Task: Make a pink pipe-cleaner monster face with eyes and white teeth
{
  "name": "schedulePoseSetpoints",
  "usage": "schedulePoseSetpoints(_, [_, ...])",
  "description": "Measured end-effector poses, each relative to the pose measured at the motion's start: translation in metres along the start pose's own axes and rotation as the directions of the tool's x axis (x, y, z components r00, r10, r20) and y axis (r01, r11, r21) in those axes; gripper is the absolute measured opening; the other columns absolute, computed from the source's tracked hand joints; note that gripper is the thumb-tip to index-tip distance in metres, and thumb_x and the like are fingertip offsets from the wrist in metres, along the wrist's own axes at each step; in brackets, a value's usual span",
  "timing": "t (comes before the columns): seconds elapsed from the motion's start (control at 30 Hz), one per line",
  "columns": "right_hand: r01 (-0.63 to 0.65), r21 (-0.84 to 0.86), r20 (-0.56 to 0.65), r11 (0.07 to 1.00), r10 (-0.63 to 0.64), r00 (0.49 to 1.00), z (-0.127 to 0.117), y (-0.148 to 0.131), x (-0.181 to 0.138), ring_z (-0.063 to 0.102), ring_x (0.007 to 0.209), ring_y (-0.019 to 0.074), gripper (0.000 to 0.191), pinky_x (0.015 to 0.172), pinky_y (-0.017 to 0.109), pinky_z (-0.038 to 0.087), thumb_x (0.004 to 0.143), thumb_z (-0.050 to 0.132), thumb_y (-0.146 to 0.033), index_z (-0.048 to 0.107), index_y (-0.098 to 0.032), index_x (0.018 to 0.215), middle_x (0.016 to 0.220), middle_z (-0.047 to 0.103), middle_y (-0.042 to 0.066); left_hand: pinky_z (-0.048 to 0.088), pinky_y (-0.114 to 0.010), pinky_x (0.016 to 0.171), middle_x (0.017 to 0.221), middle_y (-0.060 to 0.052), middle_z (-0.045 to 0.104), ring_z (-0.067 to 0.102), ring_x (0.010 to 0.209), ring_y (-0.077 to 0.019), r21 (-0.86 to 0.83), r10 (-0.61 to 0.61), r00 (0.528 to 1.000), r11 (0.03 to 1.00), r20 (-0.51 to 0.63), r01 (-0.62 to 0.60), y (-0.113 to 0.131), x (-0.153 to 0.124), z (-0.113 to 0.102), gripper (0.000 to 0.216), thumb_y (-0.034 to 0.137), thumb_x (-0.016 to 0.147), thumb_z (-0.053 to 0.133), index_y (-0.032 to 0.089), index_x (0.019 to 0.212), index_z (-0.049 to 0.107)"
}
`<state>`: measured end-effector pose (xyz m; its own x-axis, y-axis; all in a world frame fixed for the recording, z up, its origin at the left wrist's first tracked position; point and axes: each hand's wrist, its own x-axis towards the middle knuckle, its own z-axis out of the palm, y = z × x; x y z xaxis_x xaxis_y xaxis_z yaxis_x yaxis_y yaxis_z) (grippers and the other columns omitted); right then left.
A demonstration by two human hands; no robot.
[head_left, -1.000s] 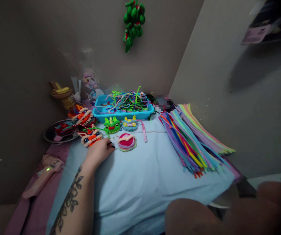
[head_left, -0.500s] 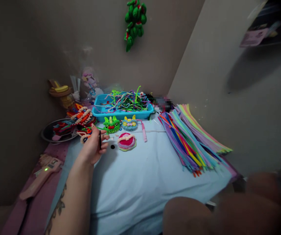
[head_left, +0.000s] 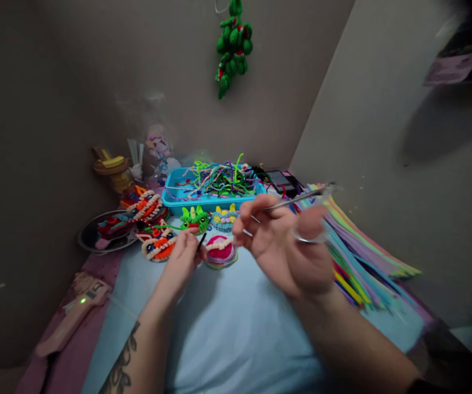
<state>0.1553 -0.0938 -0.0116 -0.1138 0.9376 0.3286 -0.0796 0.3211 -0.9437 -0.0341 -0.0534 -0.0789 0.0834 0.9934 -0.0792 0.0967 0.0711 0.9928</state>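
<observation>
My left hand [head_left: 184, 253] is closed, pinching a short thin black strip [head_left: 201, 242] between its fingers. It hovers over the cloth just left of a round layered piece [head_left: 221, 250] in pink and red with a cream pipe-cleaner band. My right hand [head_left: 287, 246] is raised nearer the camera, its fingers curled around silver scissors [head_left: 295, 198]. A metal ring circles the thumb; motion blurs part of the tool. Behind the hands sit a green pipe-cleaner animal face [head_left: 194, 220] and a blue one with yellow ears [head_left: 224, 218]. An orange face [head_left: 159, 245] lies beside my left hand.
A blue tray [head_left: 203, 207] of tangled pipe-cleaner scraps stands at the back. Long pipe-cleaner bundles [head_left: 359, 241] lie to the right. At left are a metal bowl [head_left: 86, 241] and a pink glue gun [head_left: 74, 314]. Green decorations [head_left: 234, 46] hang on the wall.
My right hand has come up from the blurred lower right and now shows the scissors. My left hand has moved right with the black strip, closer to the round pink piece.
</observation>
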Motion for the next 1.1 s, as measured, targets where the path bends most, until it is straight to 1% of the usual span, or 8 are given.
schedulePoseSetpoints(0.1, [-0.159, -0.281, -0.040, 0.946, 0.153, 0.987, -0.029, 0.034, 0.020, 0.061, 0.095, 0.0228, 0.043, 0.081, 0.033, 0.047, 0.077, 0.055, -0.058, 0.068, -0.017, 0.077, 0.098, 0.067, 0.009, 0.026, -0.022, 0.047, 0.059, 0.006, 0.051, 0.039, 0.047, -0.0105, 0.070, 0.052, 0.998, 0.996, 0.018, -0.054, -0.002, 0.000, 0.002, 0.034, 0.048, 0.084, 0.042, 0.020, 0.103, 0.040])
schedulePoseSetpoints(0.23, [-0.395, -0.500, -0.171, 0.771, 0.359, 0.917, -0.072, 0.079, 0.010, 0.064, 0.078, 0.0226, 0.031, 0.064, 0.029, 0.047, 0.071, 0.057, -0.042, 0.061, -0.016, 0.056, 0.088, 0.071, 0.011, 0.033, -0.024, 0.053, 0.061, 0.005, 0.051, 0.047, 0.055, -0.0131, 0.118, 0.108, 0.994, 0.987, 0.011, -0.109, -0.006, 0.003, 0.001, 0.026, 0.039, 0.084, 0.040, 0.019, 0.101, 0.040])
schedulePoseSetpoints(0.37, [-0.513, -0.485, -0.344, 0.708, 0.384, 0.857, -0.089, 0.102, -0.006, 0.056, 0.053, 0.0139, 0.036, 0.049, 0.024, 0.042, 0.078, 0.045, -0.042, 0.062, -0.013, 0.091, 0.071, 0.064, 0.005, 0.037, -0.026, 0.058, 0.061, 0.004, 0.052, 0.050, 0.060, -0.0141, 0.134, 0.137, 0.990, 0.981, 0.012, -0.137, -0.009, 0.003, 0.000, 0.022, 0.035, 0.085, 0.038, 0.019, 0.101, 0.040])
schedulePoseSetpoints(0.43, [-0.518, -0.535, -0.352, 0.667, 0.382, 0.855, -0.091, 0.106, -0.006, 0.054, 0.051, 0.0128, 0.038, 0.048, 0.023, 0.042, 0.082, 0.039, -0.043, 0.059, -0.013, 0.096, 0.066, 0.061, 0.002, 0.037, -0.026, 0.058, 0.061, 0.004, 0.052, 0.051, 0.060, -0.0142, 0.142, 0.142, 0.990, 0.980, 0.008, -0.142, -0.009, 0.002, 0.000, 0.022, 0.034, 0.086, 0.038, 0.019, 0.101, 0.041])
schedulePoseSetpoints(0.67, [-0.438, -0.827, -0.360, 0.351, 0.268, 0.894, -0.096, 0.112, 0.004, 0.061, 0.062, 0.0210, 0.036, 0.056, 0.028, 0.043, 0.084, 0.039, -0.035, 0.062, -0.017, 0.064, 0.059, 0.063, 0.008, 0.037, -0.025, 0.056, 0.060, 0.004, 0.056, 0.052, 0.058, -0.0142, 0.143, 0.144, 0.989, 0.979, 0.013, -0.145, -0.008, 0.003, -0.001, 0.020, 0.033, 0.084, 0.041, 0.019, 0.097, 0.044])
schedulePoseSetpoints(0.77, [-0.414, -0.863, -0.358, 0.290, 0.227, 0.906, -0.092, 0.114, 0.000, 0.064, 0.083, 0.0254, 0.034, 0.070, 0.031, 0.045, 0.083, 0.045, -0.036, 0.067, -0.016, 0.065, 0.086, 0.069, 0.015, 0.037, -0.024, 0.054, 0.065, 0.001, 0.061, 0.054, 0.057, -0.0141, 0.162, 0.117, 0.992, 0.979, 0.048, -0.123, -0.010, 0.003, 0.000, 0.015, 0.031, 0.080, 0.046, 0.019, 0.087, 0.048])
schedulePoseSetpoints(0.9, [-0.415, -0.899, -0.398, 0.138, 0.132, 0.908, -0.087, 0.112, -0.001, 0.059, 0.103, 0.0302, 0.034, 0.080, 0.037, 0.046, 0.084, 0.046, -0.035, 0.072, -0.015, 0.077, 0.125, 0.055, 0.018, 0.041, -0.025, 0.057, 0.069, -0.001, 0.063, 0.057, 0.062, -0.0152, 0.273, 0.170, 0.984, 0.945, 0.060, -0.180, -0.013, 0.003, 0.001, 0.012, 0.027, 0.079, 0.049, 0.018, 0.079, 0.055])
schedulePoseSetpoints(1.1, [-0.328, -0.944, -0.329, -0.012, 0.035, 0.944, -0.087, 0.110, 0.004, 0.054, 0.107, 0.0318, 0.029, 0.086, 0.041, 0.045, 0.083, 0.052, -0.033, 0.073, -0.013, 0.086, 0.133, 0.049, 0.019, 0.043, -0.028, 0.067, 0.078, -0.004, 0.066, 0.059, 0.074, -0.0185, 0.470, 0.309, 0.948, 0.827, 0.077, -0.308, -0.014, 0.002, -0.001, 0.016, 0.025, 0.081, 0.049, 0.018, 0.078, 0.062])
